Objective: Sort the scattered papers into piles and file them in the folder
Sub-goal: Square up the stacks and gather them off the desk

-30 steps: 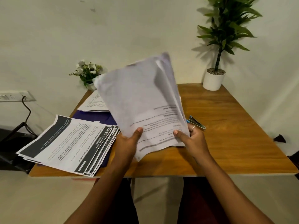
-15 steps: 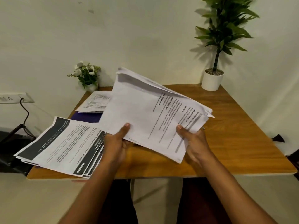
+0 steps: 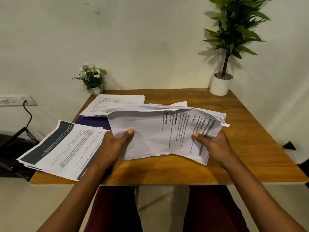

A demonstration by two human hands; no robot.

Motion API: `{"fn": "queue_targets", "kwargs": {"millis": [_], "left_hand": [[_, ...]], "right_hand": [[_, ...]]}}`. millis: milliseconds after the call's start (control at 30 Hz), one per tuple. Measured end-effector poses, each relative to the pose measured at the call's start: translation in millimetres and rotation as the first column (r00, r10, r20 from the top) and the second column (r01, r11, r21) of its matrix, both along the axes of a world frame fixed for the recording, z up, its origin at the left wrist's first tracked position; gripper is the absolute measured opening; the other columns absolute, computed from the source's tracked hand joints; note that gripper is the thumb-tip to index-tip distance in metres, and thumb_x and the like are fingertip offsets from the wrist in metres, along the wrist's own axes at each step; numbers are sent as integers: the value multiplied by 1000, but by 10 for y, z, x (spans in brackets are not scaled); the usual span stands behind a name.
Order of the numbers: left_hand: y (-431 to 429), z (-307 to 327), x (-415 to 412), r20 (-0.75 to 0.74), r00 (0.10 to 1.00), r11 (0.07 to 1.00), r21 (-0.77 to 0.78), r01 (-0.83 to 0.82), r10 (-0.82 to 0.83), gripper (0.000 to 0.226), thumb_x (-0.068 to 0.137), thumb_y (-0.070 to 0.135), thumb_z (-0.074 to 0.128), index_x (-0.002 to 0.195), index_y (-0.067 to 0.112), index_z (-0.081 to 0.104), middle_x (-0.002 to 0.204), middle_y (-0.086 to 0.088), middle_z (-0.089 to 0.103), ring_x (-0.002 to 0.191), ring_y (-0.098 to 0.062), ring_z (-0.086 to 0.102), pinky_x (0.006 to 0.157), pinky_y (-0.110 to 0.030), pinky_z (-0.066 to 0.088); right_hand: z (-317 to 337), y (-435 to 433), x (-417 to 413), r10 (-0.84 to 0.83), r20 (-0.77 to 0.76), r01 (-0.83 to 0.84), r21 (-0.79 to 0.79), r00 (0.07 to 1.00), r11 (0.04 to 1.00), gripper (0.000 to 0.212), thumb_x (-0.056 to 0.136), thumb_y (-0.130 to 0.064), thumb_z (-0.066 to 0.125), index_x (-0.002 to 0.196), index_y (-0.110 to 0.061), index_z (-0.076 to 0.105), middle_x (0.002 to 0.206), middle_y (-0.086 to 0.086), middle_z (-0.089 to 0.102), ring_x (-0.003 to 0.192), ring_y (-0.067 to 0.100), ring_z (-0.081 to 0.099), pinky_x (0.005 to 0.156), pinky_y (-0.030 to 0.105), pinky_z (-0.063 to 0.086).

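Two piles laid out on the counter (image 3: pixel 259 139), a third sheaf held over it, nothing seen filed

One crumpled sheaf of papers (image 3: pixel 155 131) is gripped at its near edge, low over the middle of the counter, by the left hand (image 3: pixel 114 146) and the right hand (image 3: pixel 215 146), a thumb pressed on top at each side and the fingers hidden beneath. One pile with dark headers (image 3: pixel 63 148) is fanned at the near left, overhanging the edge; one pile of plain printed sheets (image 3: pixel 113 104) lies at the far left. One dark blue folder (image 3: pixel 91 122) is partly covered by both piles; what it contains cannot be told. Sorting is judged nearly done, while setting down the sheaf and filing all three groups are left. Two plants are counted at the far edge: a small flowering plant (image 3: pixel 92 77) and a tall leafy plant (image 3: pixel 234 30)
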State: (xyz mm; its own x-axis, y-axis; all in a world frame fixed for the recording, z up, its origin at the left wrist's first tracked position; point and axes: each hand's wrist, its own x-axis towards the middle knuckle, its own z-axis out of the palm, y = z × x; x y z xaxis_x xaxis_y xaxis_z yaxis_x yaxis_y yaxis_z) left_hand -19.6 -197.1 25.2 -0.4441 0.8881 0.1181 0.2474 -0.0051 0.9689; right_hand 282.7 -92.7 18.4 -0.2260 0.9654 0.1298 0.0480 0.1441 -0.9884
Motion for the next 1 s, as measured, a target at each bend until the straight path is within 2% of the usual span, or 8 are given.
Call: {"fn": "queue_targets", "kwargs": {"millis": [100, 233, 333, 467, 733, 800, 900, 1000], "left_hand": [[-66, -238, 54, -16, 998, 997, 43, 63, -62, 19, 95, 20, 69, 105, 36, 62, 88, 39, 69, 88, 17, 65, 73, -4, 50], [-85, -367, 27, -49, 995, 994, 67, 90, -87, 46, 85, 41, 78, 126, 23, 66, 115, 21, 73, 110, 2, 67, 98, -20, 51], [-59, -374, -9, -67, 997, 997, 69, 39, -35, 34, 84, 40, 79, 114, 31, 66, 107, 29, 72, 102, 9, 66, 89, -9, 50], [-67, -578, -46, -133, 991, 1000, -24, -17, 13, 61, 69, 78, 75, 90, 21, 62, 90, 9, 70, 79, -13, 67, 79, -29, 50], [-62, -559, 54, -73, 995, 997, -5, -74, 73, 24, 84, 41, 82, 92, 23, 68, 73, 20, 72, 71, 9, 65, 69, -16, 47], [-43, -518, 157, 31, 994, 994, 21, -107, 106, 27, 83, 45, 80, 88, 23, 65, 78, 14, 72, 72, 0, 66, 71, -18, 49], [-37, -491, 352, 321, 932, 982, 30, -187, 168, 27, 90, 27, 77, 111, 25, 61, 105, 12, 69, 98, -4, 66, 87, -18, 51], [-33, -491, 670, 592, 797, 990, -11, -141, 120, 36, 88, 27, 74, 122, 23, 64, 113, 3, 76, 105, -18, 72, 96, -40, 55]], "right_hand": [[-153, -62, 13, -6, 35, 7, -33, 999, 999, 26, 88, -10, 74, 105, -30, 69, 93, -25, 75, 96, 2, 72, 72, 17, 58], [-176, -103, 15, 10, 42, -7, -65, 999, 998, 28, 89, -8, 73, 107, -29, 66, 87, -32, 72, 88, -8, 70, 66, 11, 54], [-150, -94, 21, 21, 29, -20, -59, 999, 998, 29, 89, -9, 72, 103, -34, 64, 85, -35, 71, 86, -11, 69, 65, 10, 53], [-295, -153, 4, 43, 72, -34, -113, 996, 993, 25, 92, -17, 72, 108, -34, 67, 98, -27, 74, 98, -1, 71, 77, 21, 58], [-456, -150, -9, 9, 97, 6, -150, 995, 989, 22, 88, -24, 76, 105, -37, 69, 105, -19, 75, 103, 8, 71, 84, 25, 57], [-453, -174, -53, -95, -12, 91, -199, 995, 976, 29, 83, -26, 79, 109, -32, 67, 109, -8, 75, 104, 16, 72, 80, 28, 59], [-433, -216, -236, -177, -424, 29, -332, 888, 943, 50, 77, -18, 77, 125, -16, 63, 119, 7, 74, 110, 26, 71, 84, 40, 62], [-353, -341, -569, -153, -582, -66, -338, 799, 939, 50, 86, -6, 71, 134, -15, 60, 127, 6, 71, 117, 25, 68, 93, 44, 57]]}}
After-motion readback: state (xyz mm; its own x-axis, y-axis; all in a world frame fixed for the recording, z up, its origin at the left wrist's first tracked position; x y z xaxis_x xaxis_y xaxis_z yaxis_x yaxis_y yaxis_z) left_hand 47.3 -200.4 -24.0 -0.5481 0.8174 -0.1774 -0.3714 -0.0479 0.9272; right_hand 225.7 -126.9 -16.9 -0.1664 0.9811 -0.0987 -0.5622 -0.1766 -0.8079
